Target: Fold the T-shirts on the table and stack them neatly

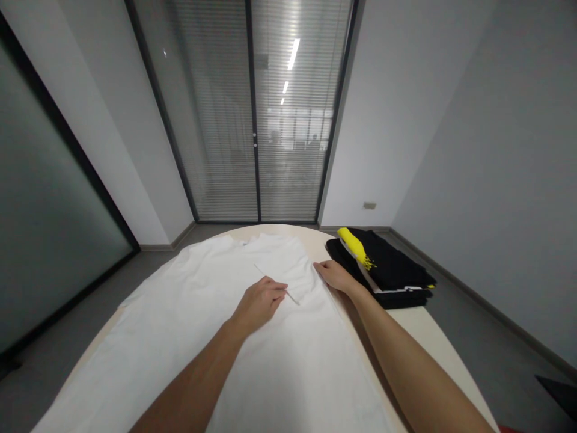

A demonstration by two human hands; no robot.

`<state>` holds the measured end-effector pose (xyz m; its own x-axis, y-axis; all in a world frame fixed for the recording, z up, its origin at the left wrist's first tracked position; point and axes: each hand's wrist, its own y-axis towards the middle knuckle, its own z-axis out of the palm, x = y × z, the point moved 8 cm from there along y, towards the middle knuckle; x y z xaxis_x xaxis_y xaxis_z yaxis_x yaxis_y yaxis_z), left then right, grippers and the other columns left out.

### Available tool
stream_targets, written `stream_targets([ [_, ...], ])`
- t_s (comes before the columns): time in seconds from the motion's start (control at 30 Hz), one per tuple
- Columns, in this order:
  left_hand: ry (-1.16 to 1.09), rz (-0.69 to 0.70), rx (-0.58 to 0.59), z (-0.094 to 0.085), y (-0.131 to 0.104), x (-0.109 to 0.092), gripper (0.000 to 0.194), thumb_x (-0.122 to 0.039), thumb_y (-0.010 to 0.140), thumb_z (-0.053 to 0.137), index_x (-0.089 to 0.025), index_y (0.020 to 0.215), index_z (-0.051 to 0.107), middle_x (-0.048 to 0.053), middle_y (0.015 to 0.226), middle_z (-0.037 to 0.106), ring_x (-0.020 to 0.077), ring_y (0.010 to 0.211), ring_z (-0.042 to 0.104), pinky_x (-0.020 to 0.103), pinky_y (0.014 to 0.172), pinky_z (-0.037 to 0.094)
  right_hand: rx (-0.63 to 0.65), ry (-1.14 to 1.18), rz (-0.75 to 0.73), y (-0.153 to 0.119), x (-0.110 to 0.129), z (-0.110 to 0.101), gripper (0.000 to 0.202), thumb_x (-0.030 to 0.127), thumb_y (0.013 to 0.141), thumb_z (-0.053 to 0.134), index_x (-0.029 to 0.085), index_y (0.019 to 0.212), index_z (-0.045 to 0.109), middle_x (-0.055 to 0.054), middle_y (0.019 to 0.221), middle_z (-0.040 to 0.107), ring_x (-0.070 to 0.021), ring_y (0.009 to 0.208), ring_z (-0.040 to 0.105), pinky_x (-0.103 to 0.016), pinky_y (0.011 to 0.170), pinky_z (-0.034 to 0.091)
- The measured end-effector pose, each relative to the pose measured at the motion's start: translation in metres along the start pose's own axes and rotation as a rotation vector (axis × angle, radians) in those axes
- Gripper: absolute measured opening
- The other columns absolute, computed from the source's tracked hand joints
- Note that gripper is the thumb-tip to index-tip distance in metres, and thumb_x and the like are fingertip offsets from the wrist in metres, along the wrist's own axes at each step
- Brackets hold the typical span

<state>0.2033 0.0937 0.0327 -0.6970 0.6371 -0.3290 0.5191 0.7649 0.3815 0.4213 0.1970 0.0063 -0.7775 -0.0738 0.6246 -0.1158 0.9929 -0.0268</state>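
A white shirt (189, 325) lies spread across a pale, round-edged table (435, 349) as a person's left hand (262, 302) rests over its chest, fingers curled close together along a thin pale strip (293, 298), though whether they pinch it cannot be told. The right hand (334, 276) holds its fingers narrow at the shirt's edge, any grip on the cloth unclear, just beside folded black garments (399, 264) bearing a yellow patch (353, 243) and white marks (409, 288) too small to read. Beyond stand glass panels (220, 162) with blinds.
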Motion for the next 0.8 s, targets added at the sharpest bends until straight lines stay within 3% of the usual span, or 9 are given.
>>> stream_targets([
  [0.17, -0.021, -0.020, -0.072, -0.003, 0.000, 0.002, 0.030, -0.022, 0.101, 0.048, -0.028, 0.109, 0.077, -0.001, 0.120, 0.074, 0.0170, 0.110, 0.064, 0.034, 0.098, 0.054, 0.003, 0.006, -0.011, -0.001, 0.002, 0.000, 0.052, 0.046, 0.098, 0.043, 0.010, 0.076, 0.074, -0.009, 0.067, 0.069, -0.0190, 0.067, 0.061, -0.026, 0.059, 0.038],
  [0.5, -0.010, -0.031, -0.251, -0.021, 0.000, 0.002, 0.028, -0.020, 0.098, 0.050, -0.025, 0.103, 0.077, 0.002, 0.111, 0.076, 0.0189, 0.105, 0.064, 0.036, 0.097, 0.054, -0.005, 0.020, -0.060, -0.001, 0.002, 0.001, 0.045, 0.047, 0.091, 0.052, 0.012, 0.071, 0.071, -0.006, 0.067, 0.067, -0.0158, 0.063, 0.055, -0.026, 0.056, 0.034],
  [0.7, 0.024, -0.041, -0.146, -0.010, 0.000, 0.003, 0.020, -0.014, 0.091, 0.056, -0.023, 0.093, 0.073, 0.003, 0.099, 0.075, 0.0214, 0.100, 0.063, 0.036, 0.093, 0.053, -0.009, 0.040, -0.074, 0.004, -0.006, 0.003, 0.042, 0.051, 0.085, 0.059, 0.013, 0.070, 0.069, 0.000, 0.059, 0.059, -0.0126, 0.057, 0.047, -0.025, 0.054, 0.032],
  [0.8, 0.056, -0.118, -0.169, -0.009, -0.002, 0.012, 0.027, -0.013, 0.089, 0.057, -0.022, 0.111, 0.068, 0.005, 0.113, 0.071, 0.0221, 0.109, 0.061, 0.036, 0.100, 0.051, 0.016, 0.075, -0.098, 0.003, -0.006, 0.001, 0.042, 0.053, 0.083, 0.061, 0.013, 0.073, 0.069, 0.000, 0.058, 0.058, -0.0126, 0.057, 0.047, -0.025, 0.054, 0.033],
])
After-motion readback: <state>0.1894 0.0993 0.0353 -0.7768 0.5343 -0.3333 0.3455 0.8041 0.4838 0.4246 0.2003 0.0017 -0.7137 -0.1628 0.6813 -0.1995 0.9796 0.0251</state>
